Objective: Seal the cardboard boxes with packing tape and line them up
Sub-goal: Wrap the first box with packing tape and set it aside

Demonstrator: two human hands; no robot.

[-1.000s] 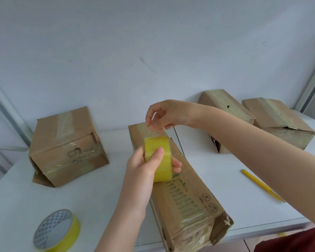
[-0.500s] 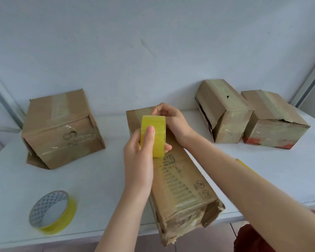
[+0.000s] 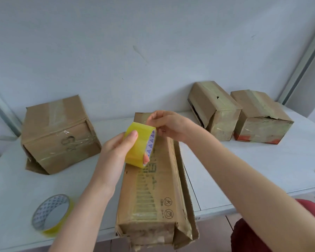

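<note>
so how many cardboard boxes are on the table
4: left box back left, long box in the middle under the tape roll, right box and far-right box side by side at the back. None seems hidden.

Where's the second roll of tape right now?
In the head view the spare tape roll lies lower left on the white table, near its front edge, left of the long box.

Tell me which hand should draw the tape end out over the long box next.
Right. The right hand has its fingertips at the rim of the tape roll, apparently picking at the end. The left hand is busy gripping that roll over the long box.
</note>
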